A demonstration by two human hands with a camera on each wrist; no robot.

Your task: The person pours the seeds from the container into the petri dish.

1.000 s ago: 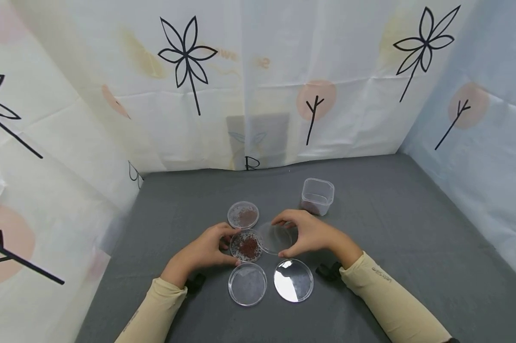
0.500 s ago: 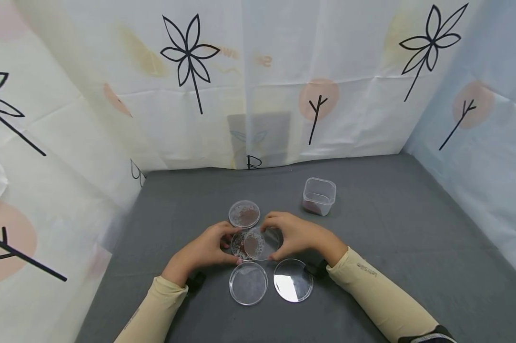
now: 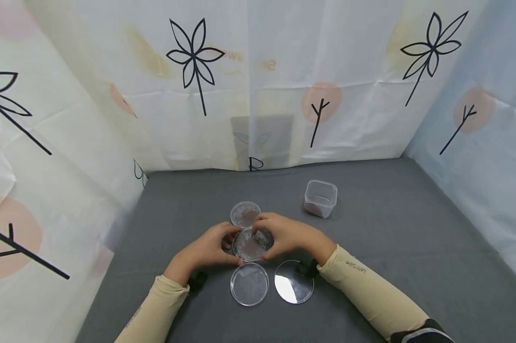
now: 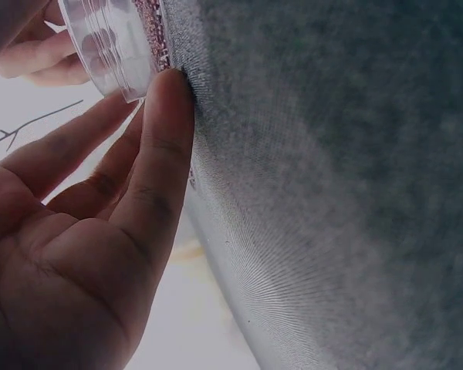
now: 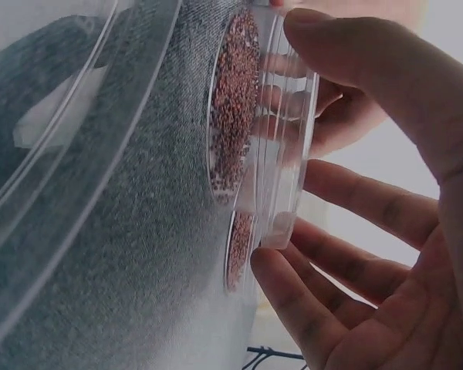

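In the head view, my right hand (image 3: 289, 237) pinches the rim of a clear petri dish lid (image 3: 251, 245), thumb on the near side and fingers on the far side. The lid is over a petri dish of small reddish-brown seeds (image 5: 238, 100), parallel and close above it in the right wrist view. My left hand (image 3: 207, 245) grips that dish from the left; its thumb is at the dish's lower edge by the cloth in the left wrist view. Behind it lies another round dish (image 3: 242, 214) with reddish-brown seeds.
A clear empty-looking dish (image 3: 249, 284) and another clear round piece (image 3: 294, 282) with a bright reflection lie in front of the hands. A square plastic tub (image 3: 320, 199) with reddish-brown contents at its bottom stands back right on the grey cloth (image 3: 382, 228). Printed curtains surround it.
My right hand has carried the lid leftward from beside the seed dish until it lies over it. The left hand has stayed at the dish's left edge.
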